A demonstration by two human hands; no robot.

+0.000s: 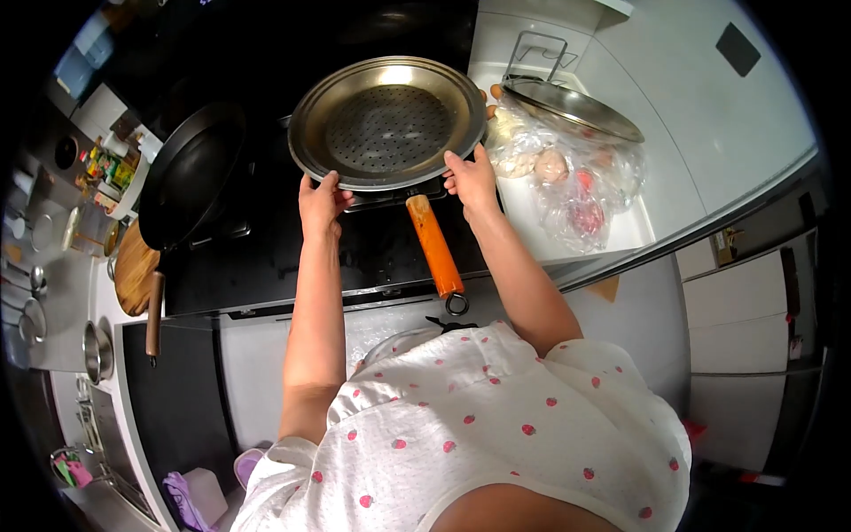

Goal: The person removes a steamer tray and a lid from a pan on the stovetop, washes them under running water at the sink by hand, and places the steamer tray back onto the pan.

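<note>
A round metal steamer tray [387, 127] with a perforated dark centre and a wide shiny rim is held level over the stove. My left hand [324, 204] grips its near-left rim, thumb on top and fingers below. On the near-right rim, my right hand [472, 180] pinches the edge the same way. Under the tray, an orange wooden handle [433, 246] with a metal ring sticks out toward me. The pan body it belongs to is hidden, and whether the tray touches it I cannot tell.
A black wok [195, 177] with a wooden handle sits on the left burner, near a wooden board [136, 270]. Right of the black stove [372, 257] lie plastic bags of food [581, 191], a metal lid [576, 111] on a wire rack, and several eggs [493, 92].
</note>
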